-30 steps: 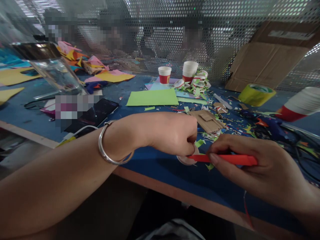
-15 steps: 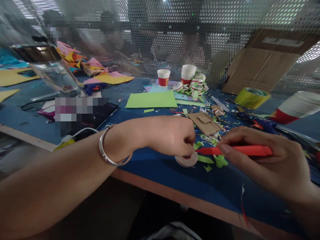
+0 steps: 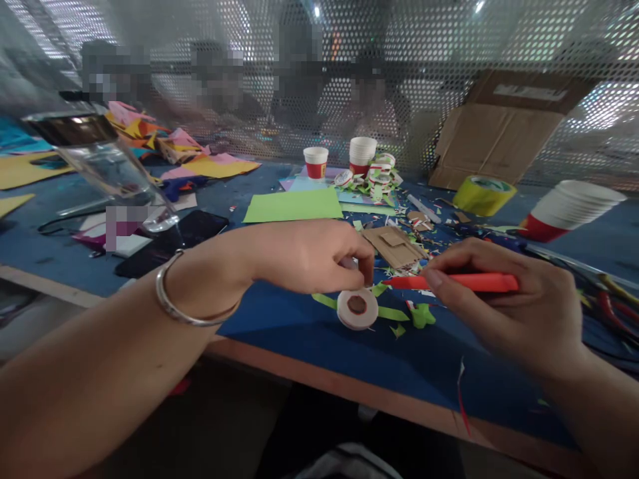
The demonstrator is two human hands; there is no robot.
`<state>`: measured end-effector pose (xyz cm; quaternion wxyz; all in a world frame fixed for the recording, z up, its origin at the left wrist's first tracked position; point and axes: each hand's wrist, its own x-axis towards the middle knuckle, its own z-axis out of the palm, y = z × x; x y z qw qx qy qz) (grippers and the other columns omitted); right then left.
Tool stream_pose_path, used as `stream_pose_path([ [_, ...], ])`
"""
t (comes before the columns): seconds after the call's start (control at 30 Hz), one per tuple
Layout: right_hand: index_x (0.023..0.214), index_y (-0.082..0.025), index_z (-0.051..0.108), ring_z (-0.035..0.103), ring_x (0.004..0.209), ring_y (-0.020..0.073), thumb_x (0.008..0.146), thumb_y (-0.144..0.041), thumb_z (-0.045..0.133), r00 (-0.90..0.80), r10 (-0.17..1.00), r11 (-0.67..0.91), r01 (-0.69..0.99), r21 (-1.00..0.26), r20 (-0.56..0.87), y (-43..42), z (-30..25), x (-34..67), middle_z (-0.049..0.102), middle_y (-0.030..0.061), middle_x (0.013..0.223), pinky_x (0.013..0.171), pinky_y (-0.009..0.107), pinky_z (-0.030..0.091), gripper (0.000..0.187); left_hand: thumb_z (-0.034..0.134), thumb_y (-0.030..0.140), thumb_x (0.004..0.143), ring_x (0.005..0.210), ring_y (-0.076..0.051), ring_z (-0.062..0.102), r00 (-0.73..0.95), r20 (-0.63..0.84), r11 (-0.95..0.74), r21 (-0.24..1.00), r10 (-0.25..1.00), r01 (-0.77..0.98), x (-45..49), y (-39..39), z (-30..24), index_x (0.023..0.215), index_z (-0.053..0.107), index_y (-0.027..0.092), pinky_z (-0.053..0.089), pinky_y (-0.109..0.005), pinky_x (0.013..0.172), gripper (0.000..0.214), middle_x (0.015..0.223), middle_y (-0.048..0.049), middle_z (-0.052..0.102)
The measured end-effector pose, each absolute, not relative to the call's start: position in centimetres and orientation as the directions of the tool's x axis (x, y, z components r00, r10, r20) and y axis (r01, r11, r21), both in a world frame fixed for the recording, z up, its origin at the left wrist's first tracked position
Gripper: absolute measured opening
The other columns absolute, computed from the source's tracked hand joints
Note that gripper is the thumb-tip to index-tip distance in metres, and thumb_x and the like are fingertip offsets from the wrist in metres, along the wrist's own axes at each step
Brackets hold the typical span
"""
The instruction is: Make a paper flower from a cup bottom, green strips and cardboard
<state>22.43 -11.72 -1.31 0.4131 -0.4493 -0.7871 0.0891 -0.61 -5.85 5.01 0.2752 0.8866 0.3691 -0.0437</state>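
Note:
A small white paper disc (image 3: pixel 370 315) with a brown round centre and thin red rings lies near the table's front edge. Green paper strips (image 3: pixel 393 313) stick out from both sides of it. My left hand (image 3: pixel 319 256), with a silver bangle at the wrist, is just behind the disc. Its fingers are curled with the tips close together, and what they may hold is hidden. My right hand (image 3: pixel 519 313) grips a slim red marker (image 3: pixel 464 283), whose tapered end points left toward my left fingertips. A crumpled green paper piece (image 3: pixel 422 315) rests between the hands.
Cardboard (image 3: pixel 394 246) and paper scraps lie behind the hands, near a green sheet (image 3: pixel 294 205). Paper cups (image 3: pixel 574 207), yellow tape (image 3: pixel 483 195) and a cardboard box (image 3: pixel 499 133) stand farther back. A water bottle (image 3: pixel 114 159) and a phone (image 3: pixel 172 243) are left.
My left hand has shifted up and left off the disc, uncovering its brown centre and the left green strip. The view has turned slightly; the right hand still holds the marker.

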Motion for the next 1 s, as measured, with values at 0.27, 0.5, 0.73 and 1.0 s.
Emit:
stream_pose_path([
  [0.27, 0.077, -0.022, 0.066, 0.060, 0.059, 0.0114, 0.087, -0.017, 0.063, -0.334, 0.791, 0.601, 0.581, -0.549, 0.512, -11.6, -1.3, 22.2, 0.068, -0.0030, 0.071, 0.056, 0.026, 0.043, 0.011, 0.051, 0.033, 0.094, 0.060, -0.009, 0.055, 0.605, -0.018, -0.523, 0.483, 0.796, 0.702, -1.1, -8.4, 2.7, 0.095, 0.064, 0.019, 0.034, -0.022, 0.055, 0.018, 0.074, 0.0029, 0.067],
  [0.5, 0.076, -0.021, 0.067, 0.059, 0.056, 0.0105, 0.085, -0.019, 0.064, -0.388, 0.802, 0.596, 0.551, -0.584, 0.453, -11.0, -1.6, 21.7, 0.065, -0.0034, 0.067, 0.054, 0.025, 0.044, 0.010, 0.045, 0.028, 0.099, 0.075, -0.016, 0.069, 0.649, -0.001, -0.633, 0.222, 0.761, 0.742, -1.5, -11.9, -0.2, 0.095, 0.071, 0.025, 0.035, -0.029, 0.061, 0.026, 0.085, 0.0016, 0.075],
  [0.73, 0.076, -0.022, 0.067, 0.059, 0.055, 0.0106, 0.084, -0.019, 0.064, -0.393, 0.811, 0.584, 0.565, -0.583, 0.433, -10.8, -1.8, 21.2, 0.067, -0.0033, 0.068, 0.052, 0.024, 0.044, 0.010, 0.047, 0.021, 0.095, 0.066, -0.020, 0.071, 0.667, -0.015, -0.660, 0.128, 0.745, 0.740, -1.4, -11.9, -0.4, 0.087, 0.069, 0.024, 0.030, -0.031, 0.053, 0.024, 0.078, 0.0019, 0.075],
  [1.0, 0.076, -0.022, 0.067, 0.058, 0.055, 0.0101, 0.084, -0.019, 0.063, -0.423, 0.820, 0.571, 0.579, -0.581, 0.385, -10.6, -2.0, 21.2, 0.067, -0.0041, 0.067, 0.053, 0.023, 0.044, 0.009, 0.046, 0.016, 0.093, 0.064, -0.020, 0.072, 0.679, -0.065, -0.672, 0.103, 0.731, 0.733, -0.7, -12.1, -0.2, 0.078, 0.064, 0.021, 0.029, -0.032, 0.049, 0.023, 0.078, -0.0007, 0.076],
])
